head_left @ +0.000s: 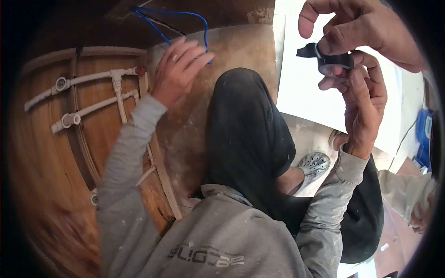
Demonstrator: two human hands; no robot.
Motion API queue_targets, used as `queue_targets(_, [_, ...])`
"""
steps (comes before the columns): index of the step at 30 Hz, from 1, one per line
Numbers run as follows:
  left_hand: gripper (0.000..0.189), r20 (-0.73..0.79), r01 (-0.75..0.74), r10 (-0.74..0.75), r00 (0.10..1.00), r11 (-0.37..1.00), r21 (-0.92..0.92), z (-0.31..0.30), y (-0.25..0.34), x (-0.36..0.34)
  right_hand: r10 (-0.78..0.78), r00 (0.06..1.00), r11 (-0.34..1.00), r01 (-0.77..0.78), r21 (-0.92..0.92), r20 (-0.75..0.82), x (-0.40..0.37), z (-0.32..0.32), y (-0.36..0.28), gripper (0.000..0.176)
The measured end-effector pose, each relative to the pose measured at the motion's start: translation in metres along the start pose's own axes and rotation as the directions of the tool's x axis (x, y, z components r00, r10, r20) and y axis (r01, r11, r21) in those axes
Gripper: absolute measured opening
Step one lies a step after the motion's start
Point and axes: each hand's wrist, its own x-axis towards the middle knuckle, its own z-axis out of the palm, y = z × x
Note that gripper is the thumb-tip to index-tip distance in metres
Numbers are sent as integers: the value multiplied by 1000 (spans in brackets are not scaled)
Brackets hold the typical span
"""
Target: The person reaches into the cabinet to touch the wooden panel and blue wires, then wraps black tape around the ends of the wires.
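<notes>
My left hand (178,72) is raised at the upper left, its fingers stretched out and slightly blurred. Behind those fingers, a thin blue wire (206,30) loops out of the dark surface above. At the upper right my right hand (366,99) grips a roll of black tape (334,61) between thumb and fingers. A co-worker's hand (359,30) comes in from the top right, and its fingers touch the roll and its loose end from above.
White pipes (92,78) with fittings run along the wooden frame (162,176) at left. A white sheet (306,97) lies beyond my knees. A blue object (423,134) and another person's sleeve (401,187) are at right. A speckled clog (315,166) is below the sheet.
</notes>
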Motion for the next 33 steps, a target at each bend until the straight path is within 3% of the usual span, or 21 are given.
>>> queue_targets(2, [35, 126, -167, 143, 982, 963, 210, -9, -9, 44, 12, 999, 999, -11, 42, -35, -2, 7, -2, 39])
queue_targets(4, [30, 346, -348, 213, 914, 850, 395, -12, -17, 70, 67, 996, 992, -73, 100, 63, -2, -7, 1, 40])
queue_targets(5, [14, 373, -416, 257, 891, 792, 447, -1, -29, 71, 77, 990, 987, -92, 128, 119, -2, -17, 8, 40])
queue_targets(8, [11, 684, -484, 123, 719, 795, 366, -6, -35, 83, 89, 985, 977, -115, 178, 148, -6, -15, 12, 36])
queue_targets(10, [6, 628, -458, 165, 760, 822, 338, 0, -40, 81, 36, 993, 958, -66, 279, 113, -7, -4, 12, 33])
queue_targets(13, [4, 531, -386, 220, 818, 895, 223, -2, -43, 85, 79, 996, 992, -83, 96, 44, 0, 0, 16, 30])
queue_targets(15, [6, 425, -376, 292, 857, 918, 128, -12, -45, 90, 105, 995, 991, -104, 78, 2, 2, 3, 21, 30])
queue_targets(18, [10, 398, -234, 248, 883, 969, -85, -21, -45, 102, 138, 990, 981, -135, 138, -16, 2, 1, 20, 27])
queue_targets(21, [12, 340, -148, 193, 920, 977, -154, -36, -40, 114, 129, 992, 975, -127, 180, -1, -2, -8, 18, 25])
queue_targets(24, [15, 339, -18, 80, 937, 983, -183, -45, -40, 125, 161, 986, 963, -167, 213, 46, -5, -13, 17, 24])
queue_targets(26, [16, 129, -99, 120, 984, 983, -154, -41, -40, 128, 180, 976, 945, -207, 255, 124, -4, -17, 31, 26])
queue_targets(27, [16, 21, -141, 145, 989, 981, -133, -38, -40, 129, 184, 979, 951, -200, 236, 89, -3, -10, 32, 27])
queue_targets(30, [14, -112, -139, 136, 984, 990, -17, -31, -22, 133, 183, 983, 908, -160, 387, -22, -1, -4, 72, 30])
queue_targets(31, [8, -176, -139, 122, 977, 986, -89, -27, -20, 134, 209, 975, 900, -165, 403, -69, 0, 3, 74, 31])
queue_targets(33, [7, -70, -54, 46, 996, 992, -111, -32, -9, 131, 250, 956, 917, -184, 354, -152, 0, 17, 81, 30])
